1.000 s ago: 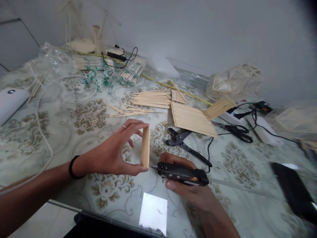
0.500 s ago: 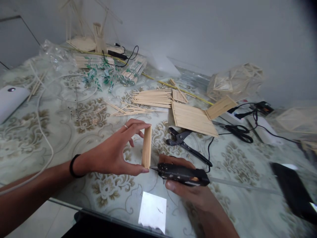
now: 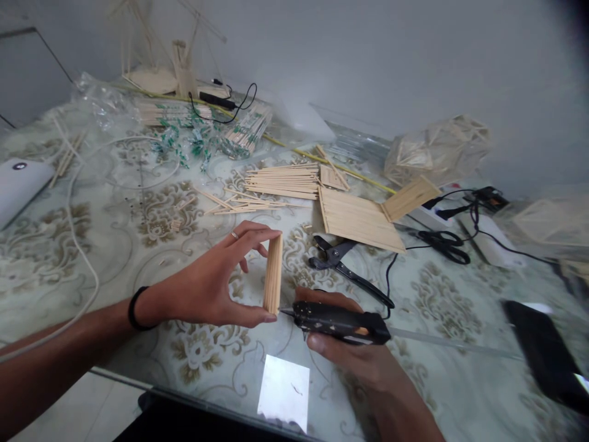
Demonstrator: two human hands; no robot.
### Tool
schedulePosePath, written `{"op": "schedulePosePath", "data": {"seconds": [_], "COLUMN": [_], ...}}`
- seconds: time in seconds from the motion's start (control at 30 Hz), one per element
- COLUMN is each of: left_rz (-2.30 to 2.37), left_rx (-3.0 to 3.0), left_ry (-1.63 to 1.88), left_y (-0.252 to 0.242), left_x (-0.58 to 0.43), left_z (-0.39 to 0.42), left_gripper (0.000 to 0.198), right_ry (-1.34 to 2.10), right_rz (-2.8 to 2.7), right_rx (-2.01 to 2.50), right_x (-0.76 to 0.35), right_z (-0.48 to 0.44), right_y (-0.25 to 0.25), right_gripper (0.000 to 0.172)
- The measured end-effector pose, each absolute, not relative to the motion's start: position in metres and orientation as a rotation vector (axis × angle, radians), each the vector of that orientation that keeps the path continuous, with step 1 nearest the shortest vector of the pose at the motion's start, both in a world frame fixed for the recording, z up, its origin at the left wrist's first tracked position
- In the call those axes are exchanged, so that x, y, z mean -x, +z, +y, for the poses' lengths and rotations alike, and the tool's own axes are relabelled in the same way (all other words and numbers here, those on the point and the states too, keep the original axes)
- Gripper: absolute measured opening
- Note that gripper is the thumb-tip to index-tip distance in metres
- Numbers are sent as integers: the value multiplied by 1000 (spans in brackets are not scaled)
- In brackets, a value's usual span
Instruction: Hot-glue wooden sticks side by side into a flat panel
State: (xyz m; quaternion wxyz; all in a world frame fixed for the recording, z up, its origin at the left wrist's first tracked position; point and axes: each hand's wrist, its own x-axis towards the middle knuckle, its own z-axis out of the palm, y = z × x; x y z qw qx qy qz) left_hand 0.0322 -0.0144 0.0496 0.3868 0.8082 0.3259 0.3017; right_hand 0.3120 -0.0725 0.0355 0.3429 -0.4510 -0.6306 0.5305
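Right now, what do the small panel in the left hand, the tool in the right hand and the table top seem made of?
The small panel in the left hand: pale bare wood, thin sticks side by side, seams visible. The tool in the right hand: matte black plastic, probably, with a metal-looking tip. The table top: likely glass over patterned cloth; it mirrors a bright patch.

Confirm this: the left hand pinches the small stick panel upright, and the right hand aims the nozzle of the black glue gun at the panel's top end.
One detail is wrong. In the head view the right hand aims the nozzle of the black glue gun at the bottom end of the stick panel, not the top. The left hand does pinch the panel upright.
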Motion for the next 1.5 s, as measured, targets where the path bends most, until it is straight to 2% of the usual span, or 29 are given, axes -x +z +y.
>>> {"op": "schedulePosePath", "data": {"seconds": [0.1,0.33,0.8,1.5], "left_rz": [814,810,768,673], "left_rx": [-2047,-2051,-2048,-2052], "left_ry": [762,733,716,746], "left_y": [49,48,51,49], "left_x": [-33,-33,-34,-35], "left_z": [-15,-15,-16,-17], "left_gripper": [97,99,101,106], "right_ry": [1359,1365,1354,1325], "right_rz": [-1579,-1326,-1263,-1284], "right_rx": [1207,1342,1428,1477], "right_x": [-312,-314,-311,-313], "right_z": [-79,-93,-95,-94], "right_y": [33,25,28,24], "right_gripper": [24,44,51,50]}}
